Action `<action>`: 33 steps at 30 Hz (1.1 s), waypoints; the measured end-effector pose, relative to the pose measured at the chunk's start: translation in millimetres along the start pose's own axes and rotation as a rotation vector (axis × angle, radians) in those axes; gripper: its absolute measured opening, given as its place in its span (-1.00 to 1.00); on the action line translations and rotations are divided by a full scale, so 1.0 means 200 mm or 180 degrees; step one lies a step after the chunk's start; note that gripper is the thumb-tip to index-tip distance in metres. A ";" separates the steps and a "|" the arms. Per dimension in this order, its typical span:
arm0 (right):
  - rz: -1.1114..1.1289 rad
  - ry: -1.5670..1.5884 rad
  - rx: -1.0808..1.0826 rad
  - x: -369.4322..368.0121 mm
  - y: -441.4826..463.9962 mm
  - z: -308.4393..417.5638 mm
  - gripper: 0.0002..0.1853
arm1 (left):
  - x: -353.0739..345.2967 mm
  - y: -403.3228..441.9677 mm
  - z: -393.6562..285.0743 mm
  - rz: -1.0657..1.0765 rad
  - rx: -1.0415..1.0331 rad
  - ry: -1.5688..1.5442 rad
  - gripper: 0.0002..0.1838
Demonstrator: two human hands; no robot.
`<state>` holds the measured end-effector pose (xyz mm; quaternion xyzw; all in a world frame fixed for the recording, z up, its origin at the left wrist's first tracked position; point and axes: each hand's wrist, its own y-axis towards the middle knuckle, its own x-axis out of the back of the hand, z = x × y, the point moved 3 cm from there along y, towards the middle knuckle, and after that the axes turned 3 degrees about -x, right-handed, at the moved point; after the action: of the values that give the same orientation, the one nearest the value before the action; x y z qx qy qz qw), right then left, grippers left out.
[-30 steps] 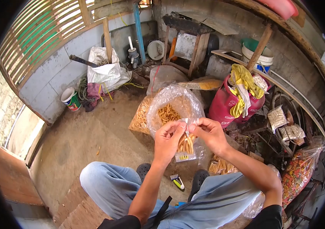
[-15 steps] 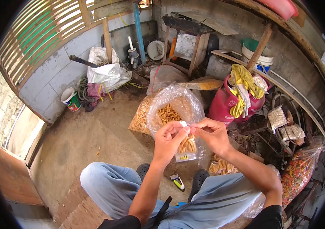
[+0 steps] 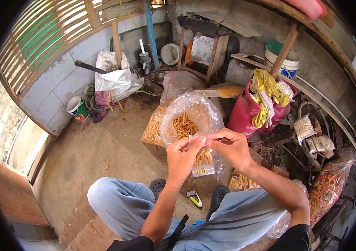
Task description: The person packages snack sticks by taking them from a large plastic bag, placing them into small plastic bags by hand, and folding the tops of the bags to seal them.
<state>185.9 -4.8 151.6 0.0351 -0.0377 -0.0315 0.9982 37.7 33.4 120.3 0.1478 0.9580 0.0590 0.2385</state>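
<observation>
A small clear packet of tan sticks (image 3: 203,158) hangs below my hands, its printed label at the lower end. My left hand (image 3: 185,154) pinches the gathered top of the packet from the left. Close against it, my right hand (image 3: 230,147) pinches the same plastic from the right. Just behind my hands stands a large open clear bag (image 3: 185,125) holding many brown sticks. More packed sticks (image 3: 243,182) lie on the floor below my right forearm. A green and white stapler-like tool (image 3: 195,200) rests between my shoes.
Pink gas cylinders (image 3: 245,111) with yellow cloths stand behind right. A clear bag of colourful snacks (image 3: 330,184) leans at the right. White packets (image 3: 304,128) lie near it. At the left are a small bucket (image 3: 77,108) and a white sack (image 3: 117,82).
The packet's top, which stood up between my fingers, is now folded or gathered down under them. My hands have come closer together and the packet hangs slightly higher.
</observation>
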 end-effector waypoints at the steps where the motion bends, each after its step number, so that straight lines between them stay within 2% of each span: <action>1: -0.0016 0.0022 0.0068 0.01 0.00 0.00 -0.83 | 0.00 0.00 0.00 -0.0006 -0.0001 -0.0072 -0.82; 3: -0.0037 0.0044 0.0136 0.01 0.01 -0.01 -0.81 | 0.01 0.00 0.01 -0.0060 0.0020 -0.0051 -0.82; 5: -0.0059 -0.0359 0.0627 0.01 0.01 -0.02 -0.79 | 0.01 0.00 0.02 -0.0116 0.0043 -0.0025 -0.82; 6: -0.0062 -0.0357 0.0626 0.01 0.00 -0.01 -0.79 | 0.01 0.00 0.03 -0.0150 0.0019 -0.0058 -0.83; 8: -0.0055 -0.1613 0.1480 0.00 -0.02 0.05 -0.69 | 0.02 0.00 0.03 -0.0187 -0.0007 -0.0089 -0.83; 9: -0.0053 -0.1611 0.1479 0.00 -0.01 0.05 -0.69 | 0.02 0.00 0.03 -0.0216 0.0033 -0.0115 -0.83; 11: -0.0032 -0.2718 0.2663 -0.02 -0.03 0.08 -0.57 | 0.02 0.00 0.02 -0.0251 0.0075 -0.0142 -0.82; 14: 0.0022 -0.3299 0.2705 -0.03 -0.05 0.11 -0.46 | 0.02 0.00 0.01 -0.0278 0.0100 -0.0265 -0.81; 21: 0.0091 -0.3710 0.3030 -0.04 -0.06 0.14 -0.49 | 0.02 0.01 0.01 -0.0226 0.0143 -0.0337 -0.83; 23: 0.0334 -0.2258 0.2129 -0.02 -0.04 0.11 -0.62 | 0.04 0.01 0.03 -0.0272 0.0154 -0.0429 -0.84; 24: 0.0340 -0.2247 0.2134 -0.03 -0.04 0.11 -0.62 | 0.04 0.01 0.03 -0.0248 0.0072 -0.0370 -0.83; 27: 0.0022 -0.0158 0.0841 0.01 0.01 0.02 -0.84 | 0.02 0.00 0.04 -0.0214 -0.0078 -0.0241 -0.83; 28: 0.0019 -0.0160 0.0840 0.01 0.01 0.02 -0.84 | 0.02 0.00 0.05 -0.0199 -0.0150 -0.0167 -0.83; 30: 0.0348 -0.0124 -0.0047 0.02 0.02 -0.01 -0.83 | 0.00 -0.01 0.04 -0.0201 -0.0269 0.0125 -0.82; 33: 0.0430 0.0063 -0.0179 0.02 0.04 -0.06 -0.82 | -0.02 -0.03 0.02 -0.0239 -0.0466 0.0638 -0.81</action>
<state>191.9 3.5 139.7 0.0048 -0.0292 0.0352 0.9989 40.9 26.4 117.5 0.0873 0.9750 0.1343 0.1537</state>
